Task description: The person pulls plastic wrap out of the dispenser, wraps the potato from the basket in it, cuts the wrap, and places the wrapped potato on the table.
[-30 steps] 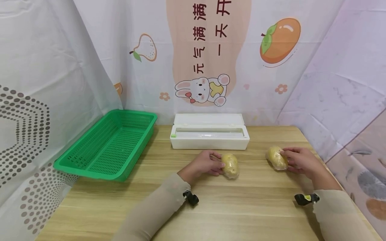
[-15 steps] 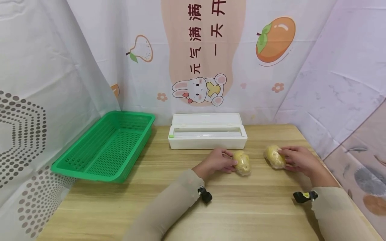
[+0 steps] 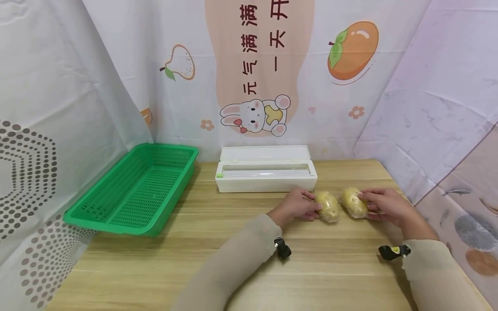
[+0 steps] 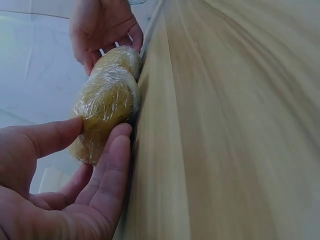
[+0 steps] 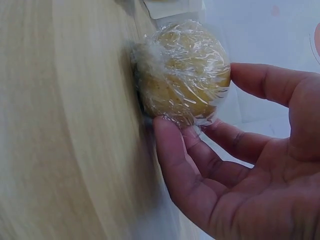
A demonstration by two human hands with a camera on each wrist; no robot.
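Observation:
Two yellow potatoes wrapped in clear cling film lie side by side on the right half of the wooden table. My left hand (image 3: 298, 204) holds the left potato (image 3: 327, 206) from its left side, thumb and fingers on the film, as the left wrist view shows. From the other side, my right hand (image 3: 385, 206) grips the right potato (image 3: 354, 202) between thumb and fingertips. Only a narrow gap parts the potatoes in the head view. In the right wrist view, crinkled film covers the wrapped right potato (image 5: 182, 75).
Behind the left hand stands a white cling film dispenser (image 3: 266, 185) with its lid raised and a roll inside. A green plastic basket (image 3: 155, 229) sits at the table's left. Printed curtains (image 3: 179, 116) enclose the back and sides of the wooden table (image 3: 155, 268).
My left hand has moved right with its potato, bringing it close beside the other one. The right hand has stayed nearly in place, still holding its potato. The head view has shifted slightly.

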